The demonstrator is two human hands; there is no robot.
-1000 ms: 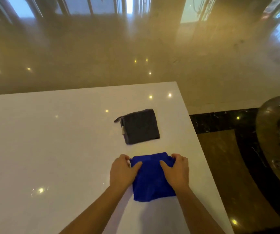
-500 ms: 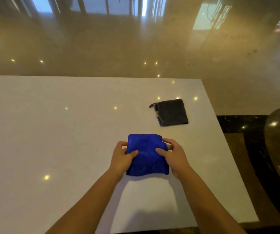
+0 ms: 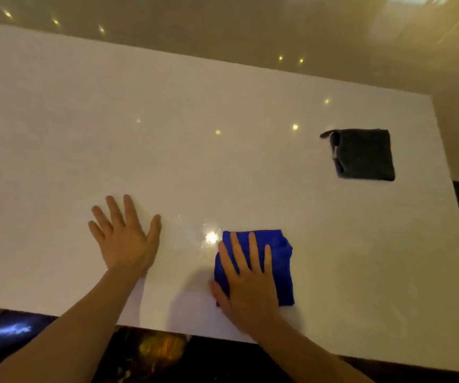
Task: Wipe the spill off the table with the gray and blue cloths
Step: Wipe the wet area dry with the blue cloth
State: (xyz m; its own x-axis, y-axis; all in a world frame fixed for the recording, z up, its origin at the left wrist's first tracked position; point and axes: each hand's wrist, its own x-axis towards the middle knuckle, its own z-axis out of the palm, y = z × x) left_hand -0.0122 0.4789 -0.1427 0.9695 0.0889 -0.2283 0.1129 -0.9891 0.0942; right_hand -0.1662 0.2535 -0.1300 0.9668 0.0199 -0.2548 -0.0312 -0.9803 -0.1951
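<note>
A folded blue cloth [image 3: 282, 261] lies on the white table [image 3: 222, 161] near its front edge. My right hand [image 3: 246, 283] presses flat on the cloth, fingers spread. My left hand [image 3: 124, 236] rests flat on the bare tabletop to the left, holding nothing. Between the two hands a thin clear spill [image 3: 195, 236] glistens around a bright light reflection, just left of the blue cloth. A folded gray cloth [image 3: 363, 154] lies by itself at the right, close to the table's right edge.
The table's front edge runs just behind my forearms, and its right edge passes beside the gray cloth. Glossy beige floor lies beyond the far edge. Dark polished floor shows below the front edge and at the right.
My left hand has let go of the blue cloth and now lies flat on the table to the left. My right hand alone presses the cloth. The camera has tilted down and closer.
</note>
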